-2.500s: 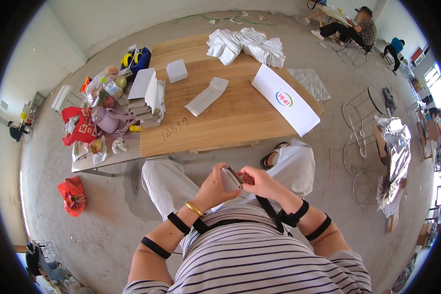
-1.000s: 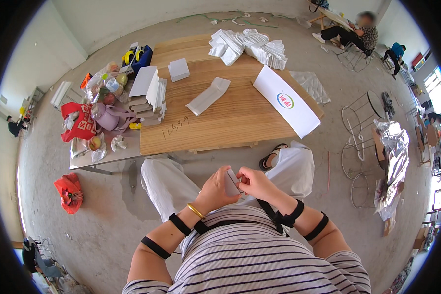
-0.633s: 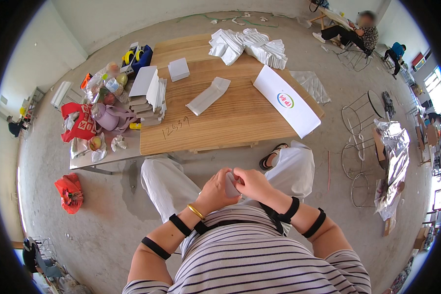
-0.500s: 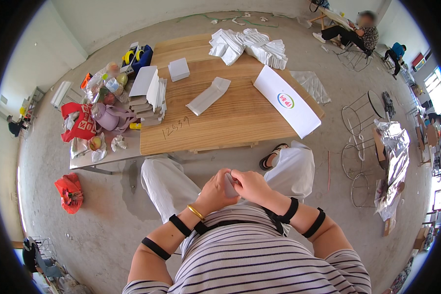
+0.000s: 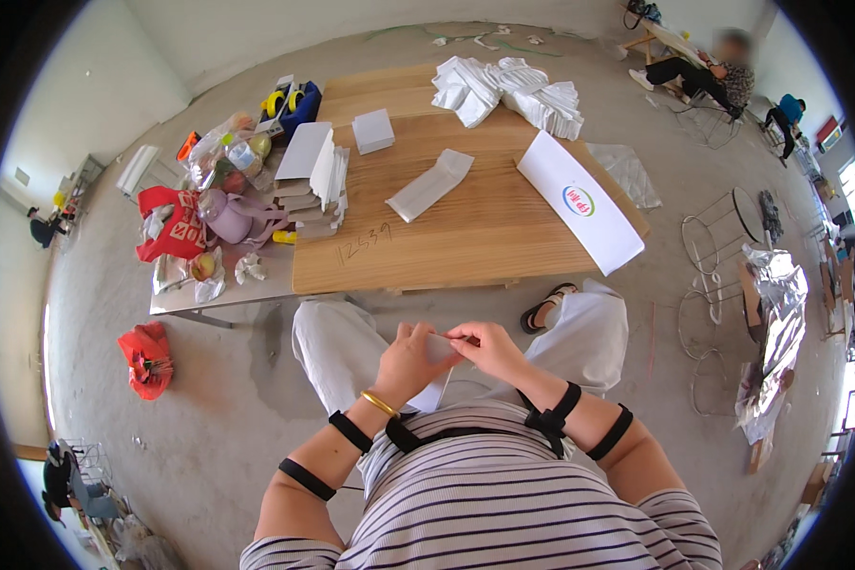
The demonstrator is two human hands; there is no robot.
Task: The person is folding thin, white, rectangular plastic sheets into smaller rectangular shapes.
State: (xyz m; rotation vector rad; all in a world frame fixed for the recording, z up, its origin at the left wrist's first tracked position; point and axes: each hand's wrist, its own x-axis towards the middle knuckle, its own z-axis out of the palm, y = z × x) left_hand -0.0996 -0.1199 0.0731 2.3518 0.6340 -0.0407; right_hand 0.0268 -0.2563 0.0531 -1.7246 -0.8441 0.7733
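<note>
Above my lap, my left hand is closed round a thin white folded card, part of it showing below the palm. The thumb and fingers of my right hand pinch its upper edge from the other side. My fingers hide much of its shape. Ahead on the wooden table lies a flat translucent white sleeve. To its right is a long white card with a coloured round logo. A small stack of white cards lies farther left, beside a taller pile of white folded cartons.
White sleeves are heaped at the table's far edge. Left stand a red bag, a lilac bag and tape rolls. Another red bag sits on the floor. Wire stools stand right; a person sits behind.
The view has shifted, so the table appears farther right. My hands have changed their hold, and more of the white card now shows below my left hand.
</note>
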